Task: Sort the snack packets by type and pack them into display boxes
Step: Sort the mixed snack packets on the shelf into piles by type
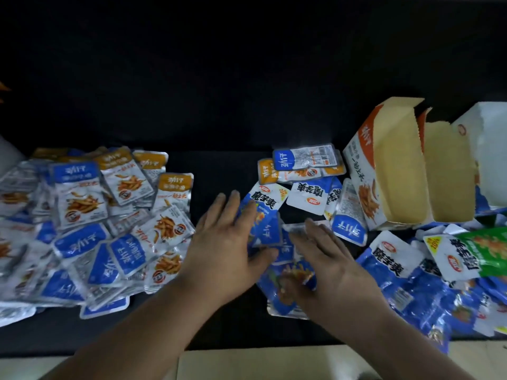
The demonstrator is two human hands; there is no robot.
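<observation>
Sorting in progress | pressing flat on mixed packets (268, 233) with left hand (226, 244) and right hand (330, 266), fingers (233, 208) straight, slightly spread, pinching nothing | next likely needing: pinching one type, carrying toward display box (363, 171)

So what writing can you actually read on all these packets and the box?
"魔芋爽": blue packet.
"20%": yellow badge on the green packet.
"劲仔", upside down: left-pile packets and box.
Fine print on the barcode packet: too blurred to read.
</observation>
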